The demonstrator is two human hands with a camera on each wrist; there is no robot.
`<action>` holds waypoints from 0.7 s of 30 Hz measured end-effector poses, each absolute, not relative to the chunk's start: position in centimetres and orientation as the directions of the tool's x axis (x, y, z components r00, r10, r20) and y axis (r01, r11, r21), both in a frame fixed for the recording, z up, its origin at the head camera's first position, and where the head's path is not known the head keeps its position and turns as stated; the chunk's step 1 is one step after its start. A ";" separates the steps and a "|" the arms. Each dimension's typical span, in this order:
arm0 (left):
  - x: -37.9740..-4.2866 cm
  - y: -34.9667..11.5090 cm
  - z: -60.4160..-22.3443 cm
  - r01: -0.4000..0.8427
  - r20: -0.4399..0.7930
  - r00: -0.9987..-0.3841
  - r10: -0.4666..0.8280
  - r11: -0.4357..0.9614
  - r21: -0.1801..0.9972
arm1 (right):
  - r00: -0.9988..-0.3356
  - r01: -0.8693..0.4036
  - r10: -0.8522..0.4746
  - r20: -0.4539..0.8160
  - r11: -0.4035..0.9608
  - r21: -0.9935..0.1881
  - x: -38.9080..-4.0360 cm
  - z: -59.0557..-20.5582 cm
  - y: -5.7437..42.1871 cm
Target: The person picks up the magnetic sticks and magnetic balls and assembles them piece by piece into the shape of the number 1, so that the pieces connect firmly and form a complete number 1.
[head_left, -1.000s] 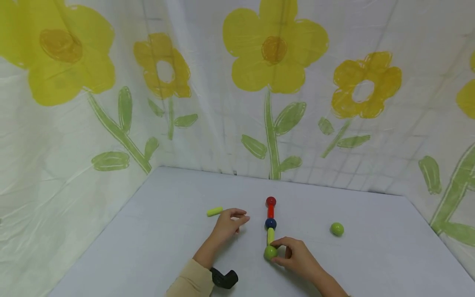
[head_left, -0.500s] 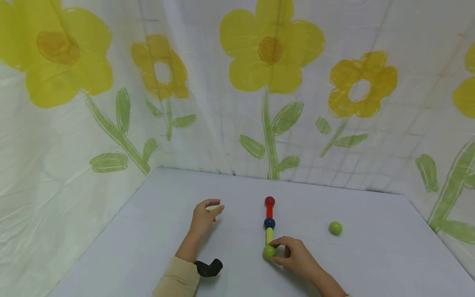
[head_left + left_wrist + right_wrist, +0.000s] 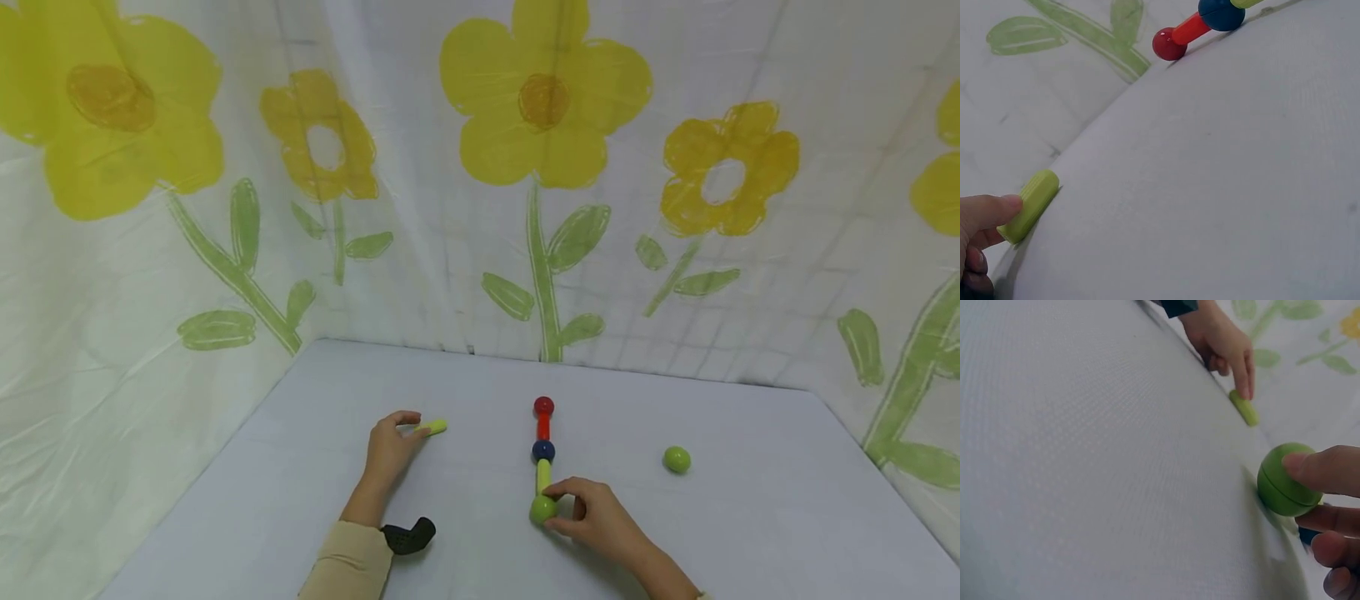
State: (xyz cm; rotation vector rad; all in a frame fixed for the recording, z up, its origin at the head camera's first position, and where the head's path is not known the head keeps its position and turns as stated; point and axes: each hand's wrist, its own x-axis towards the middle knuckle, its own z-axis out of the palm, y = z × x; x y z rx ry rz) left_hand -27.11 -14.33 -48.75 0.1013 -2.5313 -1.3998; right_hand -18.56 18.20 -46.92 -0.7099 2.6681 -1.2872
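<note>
My left hand (image 3: 387, 454) pinches one end of a yellow-green rod (image 3: 437, 427) at the left of the table; in the left wrist view its thumb lies over the rod (image 3: 1040, 192). My right hand (image 3: 602, 518) holds a green ball (image 3: 541, 510) between thumb and fingers, and the right wrist view shows a seam round this ball (image 3: 1277, 487). The ball sits at the near end of a straight chain: a yellow-green rod (image 3: 543, 475), a blue ball (image 3: 543, 451), a red rod (image 3: 543, 427) and a red ball (image 3: 543, 406) at the far end.
Another green ball (image 3: 677, 459) lies on the white table (image 3: 750, 517), right of the chain. A black wrist device (image 3: 409, 536) sticks out from my left sleeve. Behind the table hangs a curtain (image 3: 450, 250) printed with yellow flowers.
My left hand has moved left to the loose rod and now grips its end, with the rod slightly turned. The right hand stays at the green ball.
</note>
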 end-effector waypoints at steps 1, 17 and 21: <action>-27.1 -14.4 -48.9 0.055 0.181 -0.967 -0.182 0.542 0.839 | -0.886 -0.368 -0.449 0.113 0.534 -0.761 -18.6 -46.9 18.2; -26.8 -14.2 -49.2 0.070 0.196 -0.972 -0.129 0.638 0.767 | -0.885 -0.368 -0.452 0.114 0.528 -0.765 -18.7 -47.1 18.3; -26.8 -14.2 -49.1 0.067 0.177 -0.979 -0.099 0.665 0.744 | -0.884 -0.369 -0.453 0.114 0.528 -0.765 -18.7 -47.1 18.3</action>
